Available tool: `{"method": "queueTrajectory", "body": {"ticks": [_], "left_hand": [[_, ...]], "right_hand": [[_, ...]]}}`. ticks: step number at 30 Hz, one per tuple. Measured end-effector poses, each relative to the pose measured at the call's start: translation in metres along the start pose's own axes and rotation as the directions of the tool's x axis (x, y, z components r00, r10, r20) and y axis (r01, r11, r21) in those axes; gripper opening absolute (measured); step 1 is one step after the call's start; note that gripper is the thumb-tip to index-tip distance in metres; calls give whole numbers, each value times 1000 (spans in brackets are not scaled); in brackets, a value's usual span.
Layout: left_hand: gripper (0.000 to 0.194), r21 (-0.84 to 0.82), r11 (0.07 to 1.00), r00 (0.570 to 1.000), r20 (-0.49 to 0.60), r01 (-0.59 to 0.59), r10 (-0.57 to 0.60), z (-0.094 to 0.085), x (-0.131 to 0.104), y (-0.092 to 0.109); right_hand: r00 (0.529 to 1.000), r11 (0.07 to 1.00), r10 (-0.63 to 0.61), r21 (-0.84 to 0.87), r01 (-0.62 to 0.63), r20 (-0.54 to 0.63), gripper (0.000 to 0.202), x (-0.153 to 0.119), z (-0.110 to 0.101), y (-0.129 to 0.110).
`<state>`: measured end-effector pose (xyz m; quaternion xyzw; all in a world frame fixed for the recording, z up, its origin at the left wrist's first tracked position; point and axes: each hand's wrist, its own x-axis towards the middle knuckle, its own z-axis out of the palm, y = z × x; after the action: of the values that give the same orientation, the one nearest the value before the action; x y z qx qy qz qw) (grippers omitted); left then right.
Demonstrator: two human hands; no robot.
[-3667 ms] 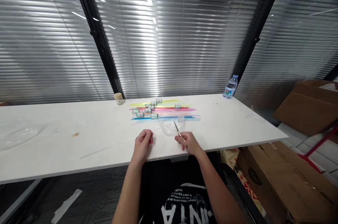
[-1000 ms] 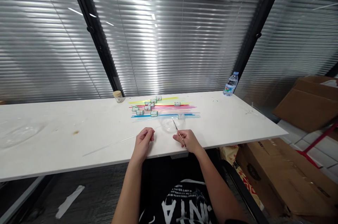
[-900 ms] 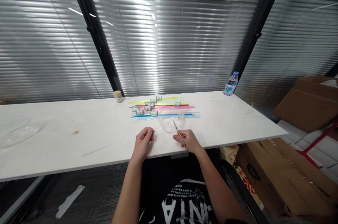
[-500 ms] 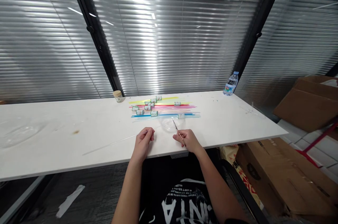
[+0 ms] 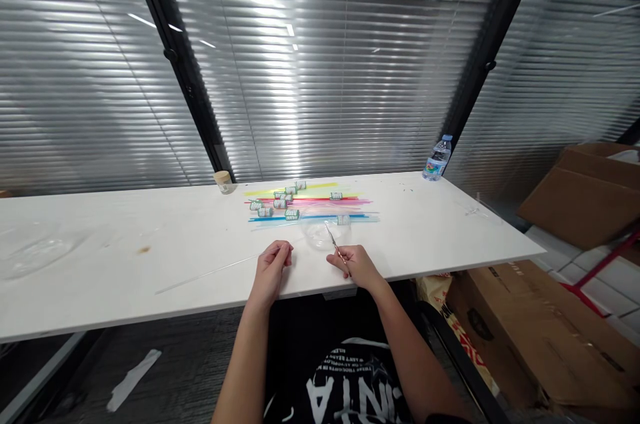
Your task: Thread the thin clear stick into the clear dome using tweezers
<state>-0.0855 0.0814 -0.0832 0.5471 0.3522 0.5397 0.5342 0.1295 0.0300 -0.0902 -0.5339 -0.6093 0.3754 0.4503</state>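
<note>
One thin clear stick (image 5: 210, 271) is kinda slanting left over the white table (image 5: 430, 231), with the left hand (image 5: 273, 264) pinching its right end in curled fingers. The right hand (image 5: 354, 263) is gripping some scissors (image 5: 334, 242), tips pointing away, and a bunch of coloured sticks (image 5: 320, 217) and little rolls (image 5: 292, 215) are lying just beyond.

Left hand (image 5: 273, 264) pinching a clear strip (image 5: 207, 273), right hand (image 5: 356, 263) holding scissors (image 5: 335, 245), white table (image 5: 425, 237)

Left hand (image 5: 271, 267): fingertips slightly farther toward three o'clock than at first.
Right hand (image 5: 355, 263): shifted slightly toward nine o'clock, scissors (image 5: 335, 244) too.
Gap between hands: a little narrower.
</note>
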Motion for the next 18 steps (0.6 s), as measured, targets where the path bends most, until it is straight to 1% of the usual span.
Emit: {"method": "queueTrajectory", "body": {"ticks": [4, 7, 14, 18], "left_hand": [[31, 2, 1000, 1000, 1, -1, 1, 0, 1, -1], [31, 5, 1000, 1000, -7, 4, -4, 0, 1, -3], [34, -26, 1000, 999, -33, 16, -17, 0, 2, -1], [35, -36, 999, 998, -60, 17, -19, 2, 2, 1]], "right_hand": [[1000, 1000, 13, -27, -13, -5, 47, 0, 0, -1], [1000, 999, 11, -32, -11, -4, 49, 0, 0, -1], [1000, 1000, 9, 13, -9, -11, 49, 0, 0, -1], [1000, 999, 1, 39, -2, 10, 47, 0, -1, -2]]}}
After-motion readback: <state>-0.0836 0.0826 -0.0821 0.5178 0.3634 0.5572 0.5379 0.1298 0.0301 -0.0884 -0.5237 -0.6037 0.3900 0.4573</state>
